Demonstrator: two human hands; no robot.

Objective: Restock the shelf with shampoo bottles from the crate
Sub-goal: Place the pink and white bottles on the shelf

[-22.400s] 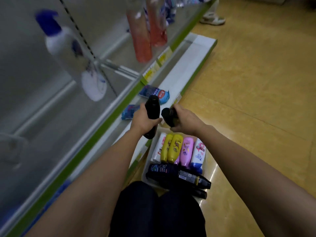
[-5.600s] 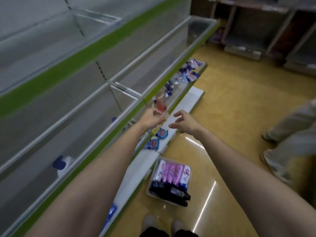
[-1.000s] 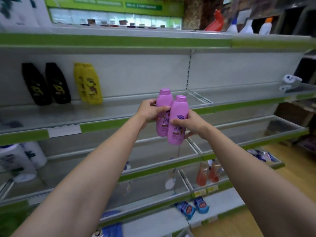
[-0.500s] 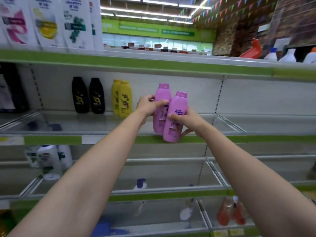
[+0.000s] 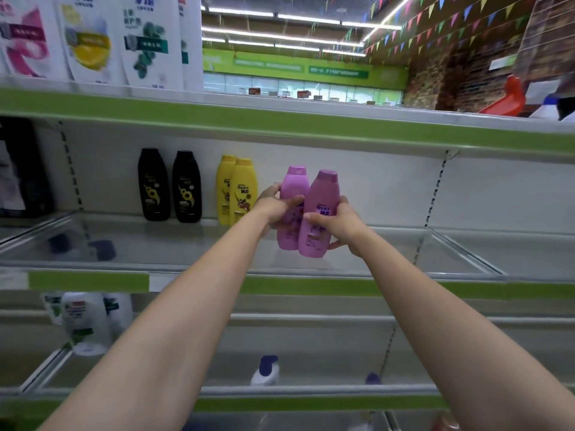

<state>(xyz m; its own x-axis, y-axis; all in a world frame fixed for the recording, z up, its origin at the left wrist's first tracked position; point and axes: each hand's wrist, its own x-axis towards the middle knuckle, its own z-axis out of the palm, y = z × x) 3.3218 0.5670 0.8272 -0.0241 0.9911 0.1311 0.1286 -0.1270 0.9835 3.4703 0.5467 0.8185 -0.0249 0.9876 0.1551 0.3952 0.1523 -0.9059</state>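
I hold two pink shampoo bottles upright, side by side, above the shelf (image 5: 389,269) with the green front strip. My left hand (image 5: 275,209) grips the left pink bottle (image 5: 294,188), and my right hand (image 5: 340,223) grips the right pink bottle (image 5: 322,197). Both bottles hang just over the shelf surface, to the right of two yellow bottles (image 5: 238,189). Two black bottles (image 5: 169,185) stand further left at the back of the same shelf. The crate is out of view.
Refill pouches (image 5: 90,38) stand on the top shelf. White bottles (image 5: 84,318) sit on the lower shelf at left, and a white bottle with a blue cap (image 5: 266,370) lies below. Clear dividers (image 5: 460,250) split the shelf at right.
My view has tilted up and the shelf appears closer. Both hands have carried the pink bottles forward, nearer the yellow bottles and over the shelf.
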